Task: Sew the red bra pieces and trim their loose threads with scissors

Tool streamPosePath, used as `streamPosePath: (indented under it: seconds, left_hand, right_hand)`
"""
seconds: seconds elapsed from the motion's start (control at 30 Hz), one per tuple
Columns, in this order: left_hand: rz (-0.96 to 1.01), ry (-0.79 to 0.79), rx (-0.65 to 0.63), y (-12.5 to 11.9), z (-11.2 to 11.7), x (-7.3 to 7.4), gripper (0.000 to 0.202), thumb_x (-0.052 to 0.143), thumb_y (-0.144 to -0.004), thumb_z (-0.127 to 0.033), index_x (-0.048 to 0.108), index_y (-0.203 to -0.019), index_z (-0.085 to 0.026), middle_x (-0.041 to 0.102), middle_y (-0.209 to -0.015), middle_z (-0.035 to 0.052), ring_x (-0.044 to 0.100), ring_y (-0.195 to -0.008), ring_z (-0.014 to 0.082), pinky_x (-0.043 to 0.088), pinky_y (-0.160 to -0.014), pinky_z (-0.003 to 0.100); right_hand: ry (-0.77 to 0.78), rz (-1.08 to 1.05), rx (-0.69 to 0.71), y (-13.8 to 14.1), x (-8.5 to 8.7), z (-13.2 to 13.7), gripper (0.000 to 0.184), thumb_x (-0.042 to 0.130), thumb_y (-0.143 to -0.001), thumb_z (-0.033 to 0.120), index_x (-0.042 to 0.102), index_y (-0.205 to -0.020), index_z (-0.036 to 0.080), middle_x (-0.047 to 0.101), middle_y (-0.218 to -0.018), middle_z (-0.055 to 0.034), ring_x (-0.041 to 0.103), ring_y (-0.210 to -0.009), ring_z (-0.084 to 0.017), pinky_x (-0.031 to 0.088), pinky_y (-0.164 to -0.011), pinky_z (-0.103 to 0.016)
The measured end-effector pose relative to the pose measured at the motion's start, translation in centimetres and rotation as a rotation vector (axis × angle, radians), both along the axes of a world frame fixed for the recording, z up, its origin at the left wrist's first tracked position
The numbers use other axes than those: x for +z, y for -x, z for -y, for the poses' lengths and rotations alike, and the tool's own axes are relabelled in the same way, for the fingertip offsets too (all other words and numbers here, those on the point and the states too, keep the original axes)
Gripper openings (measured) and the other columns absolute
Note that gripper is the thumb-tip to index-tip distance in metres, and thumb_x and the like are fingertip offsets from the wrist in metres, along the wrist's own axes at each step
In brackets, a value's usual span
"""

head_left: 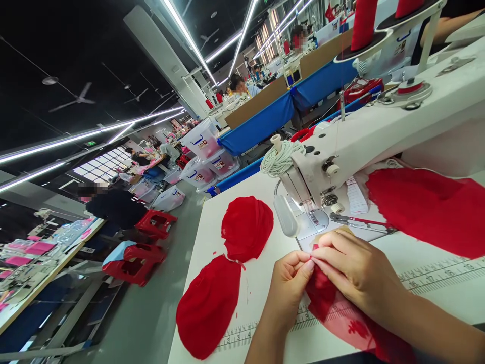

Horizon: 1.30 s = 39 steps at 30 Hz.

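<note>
Just in front of the white sewing machine (364,136), my left hand (290,285) pinches the upper edge of a thin red fabric piece (324,293). My right hand (354,268) grips that same edge, its fingertips meeting the left thumb. Part of the cloth is sheer and hangs down over the table's front edge. The needle and presser foot (313,216) stand just beyond my fingers, apart from the fabric. Two rounded red fabric pieces (248,227) lie to the left, nearly touching at their tips. What exactly sits between the fingertips is hidden.
A pair of metal snips or tweezers (364,222) lies beside the needle plate. More red fabric (428,207) rests on the right. Pale cord (282,156) hangs on the machine head. A printed ruler (235,336) runs along the table front. Red stools (138,263) stand left, near a seated person.
</note>
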<state>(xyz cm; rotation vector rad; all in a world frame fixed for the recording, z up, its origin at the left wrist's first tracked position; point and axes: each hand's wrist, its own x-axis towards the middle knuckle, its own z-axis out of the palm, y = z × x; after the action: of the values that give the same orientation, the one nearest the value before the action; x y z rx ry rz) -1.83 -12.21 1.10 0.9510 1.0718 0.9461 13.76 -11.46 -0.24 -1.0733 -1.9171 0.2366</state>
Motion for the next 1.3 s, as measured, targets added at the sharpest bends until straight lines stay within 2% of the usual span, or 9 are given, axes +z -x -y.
streamPosePath:
  seconds: [0.2, 0.3, 0.4, 0.5, 0.63, 0.73, 0.83, 1.03, 1.3]
  left_hand:
    - [-0.026, 0.015, 0.054, -0.2, -0.2, 0.4, 0.034, 0.078, -0.073, -0.044, 0.071, -0.082, -0.012, 0.066, -0.061, 0.001, 0.054, -0.055, 0.0104, 0.042, -0.059, 0.021]
    - [0.04, 0.057, 0.085, -0.2, -0.2, 0.6, 0.032, 0.079, -0.073, -0.042, 0.068, -0.083, -0.013, 0.064, -0.059, -0.0008, 0.053, -0.049, 0.0083, 0.041, -0.053, 0.019]
    - [0.097, 0.085, 0.07, -0.1, -0.2, 0.4, 0.032, 0.079, -0.073, -0.042, 0.065, -0.082, -0.014, 0.061, -0.053, -0.0037, 0.041, -0.035, 0.0036, 0.031, -0.039, 0.015]
    - [0.109, 0.11, 0.019, 0.0, -0.3, 0.0, 0.035, 0.077, -0.074, -0.045, 0.062, -0.08, -0.015, 0.058, -0.047, -0.0046, 0.033, -0.026, 0.0021, 0.021, -0.029, 0.014]
    - [0.153, 0.145, -0.002, 0.1, -0.4, 0.2, 0.036, 0.08, -0.073, -0.044, 0.063, -0.08, -0.013, 0.065, -0.059, -0.0001, 0.045, -0.032, 0.0032, 0.03, -0.03, 0.012]
    - [0.223, 0.166, 0.028, 0.0, -0.3, 0.5, 0.034, 0.081, -0.073, -0.039, 0.067, -0.087, -0.011, 0.07, -0.075, 0.0049, 0.061, -0.053, 0.0082, 0.051, -0.049, 0.016]
    - [0.247, 0.135, 0.071, -0.1, -0.2, 0.5, 0.031, 0.082, -0.073, -0.034, 0.069, -0.09, -0.011, 0.07, -0.083, 0.006, 0.064, -0.069, 0.0104, 0.055, -0.064, 0.018]
    - [0.168, 0.115, 0.107, 0.0, -0.3, -0.1, 0.028, 0.083, -0.073, -0.031, 0.064, -0.078, -0.011, 0.064, -0.067, 0.0007, 0.055, -0.055, 0.0049, 0.049, -0.054, 0.014]
    - [0.191, 0.125, 0.103, -0.5, -0.3, 0.8, 0.033, 0.083, -0.072, -0.035, 0.066, -0.084, -0.01, 0.067, -0.078, 0.0039, 0.06, -0.061, 0.008, 0.056, -0.056, 0.018]
  right_hand:
    - [0.241, -0.211, -0.099, -0.9, 0.8, -0.6, 0.022, 0.046, -0.094, 0.03, 0.057, -0.076, 0.025, 0.064, -0.073, 0.0003, 0.061, -0.066, -0.016, 0.048, -0.058, -0.026]
    - [0.22, -0.263, -0.178, -2.5, 0.9, -0.8, 0.019, 0.048, -0.093, 0.033, 0.056, -0.078, 0.026, 0.065, -0.069, 0.0026, 0.061, -0.059, -0.014, 0.047, -0.052, -0.024]
    - [0.127, -0.194, -0.293, -4.0, 0.4, -0.4, 0.015, 0.047, -0.093, 0.035, 0.059, -0.09, 0.026, 0.07, -0.079, 0.0004, 0.065, -0.06, -0.015, 0.049, -0.051, -0.025]
    - [0.123, -0.077, -0.244, -4.4, -0.4, 1.1, 0.018, 0.043, -0.096, 0.039, 0.056, -0.093, 0.027, 0.07, -0.075, 0.0025, 0.065, -0.052, -0.014, 0.049, -0.045, -0.024]
    - [0.181, 0.093, -0.196, -3.4, -1.6, 2.8, 0.022, 0.049, -0.093, 0.047, 0.056, -0.089, 0.027, 0.068, -0.061, 0.004, 0.067, -0.045, -0.019, 0.046, -0.035, -0.027]
    - [0.218, 0.141, -0.263, -2.7, -2.3, 2.4, 0.019, 0.048, -0.087, 0.033, 0.061, -0.097, 0.024, 0.073, -0.065, 0.0003, 0.071, -0.051, -0.024, 0.048, -0.04, -0.03]
    - [0.425, 0.046, -0.225, -2.8, -2.4, 1.3, 0.02, 0.046, -0.084, 0.031, 0.065, -0.09, 0.026, 0.076, -0.07, -0.0003, 0.072, -0.057, -0.023, 0.048, -0.044, -0.028]
    - [0.678, -0.404, 0.068, -3.2, -1.3, 0.2, 0.034, 0.041, -0.094, 0.047, 0.067, -0.09, 0.025, 0.076, -0.085, -0.0013, 0.071, -0.077, -0.021, 0.056, -0.069, -0.028]
    - [0.715, -0.519, 0.113, -3.5, -0.6, -0.1, 0.034, 0.044, -0.096, 0.044, 0.068, -0.109, 0.024, 0.073, -0.112, -0.0054, 0.066, -0.102, -0.025, 0.05, -0.092, -0.036]
